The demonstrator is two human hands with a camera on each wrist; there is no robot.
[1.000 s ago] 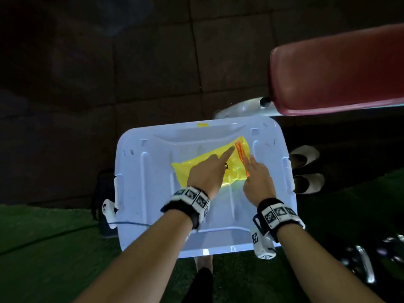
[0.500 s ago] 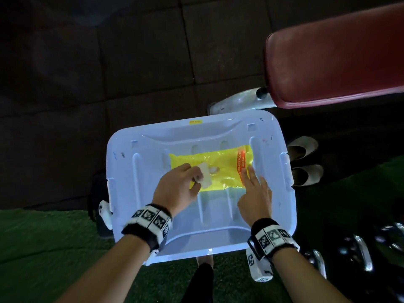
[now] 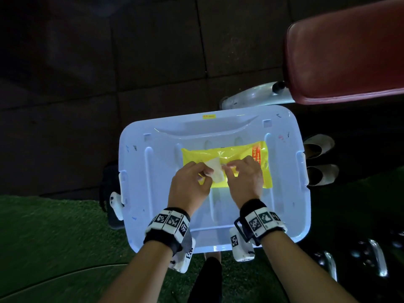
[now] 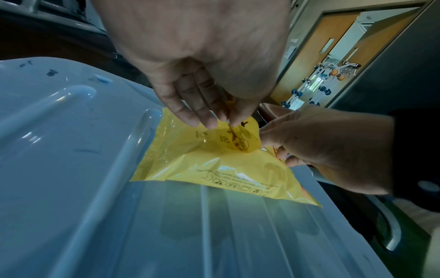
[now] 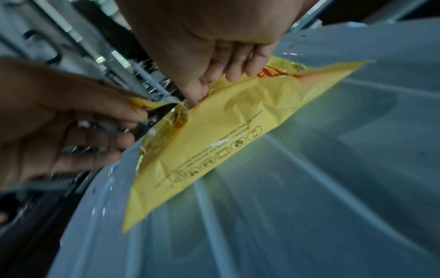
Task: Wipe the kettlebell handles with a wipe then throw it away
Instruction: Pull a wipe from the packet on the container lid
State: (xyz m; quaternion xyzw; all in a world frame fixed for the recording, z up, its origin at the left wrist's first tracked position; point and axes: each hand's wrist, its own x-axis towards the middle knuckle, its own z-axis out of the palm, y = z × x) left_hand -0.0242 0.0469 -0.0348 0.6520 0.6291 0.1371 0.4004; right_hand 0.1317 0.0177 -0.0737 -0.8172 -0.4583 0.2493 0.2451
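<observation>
Wipes pack [image 3: 227,158], yellow, lies flat on bin lid [image 3: 153,171], 12 o'clock of both hands. Left hand [image 3: 190,184] pinches peeled flap [image 3: 215,172]; right hand [image 3: 244,176] fingertips dig into the opening, grasp unclear.

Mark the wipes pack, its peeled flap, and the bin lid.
wipes pack [image 3: 236,154], head view, yellow top face.
peeled flap [image 3: 215,171], head view, pale underside of flap.
bin lid [image 3: 153,182], head view, bare left part.
</observation>
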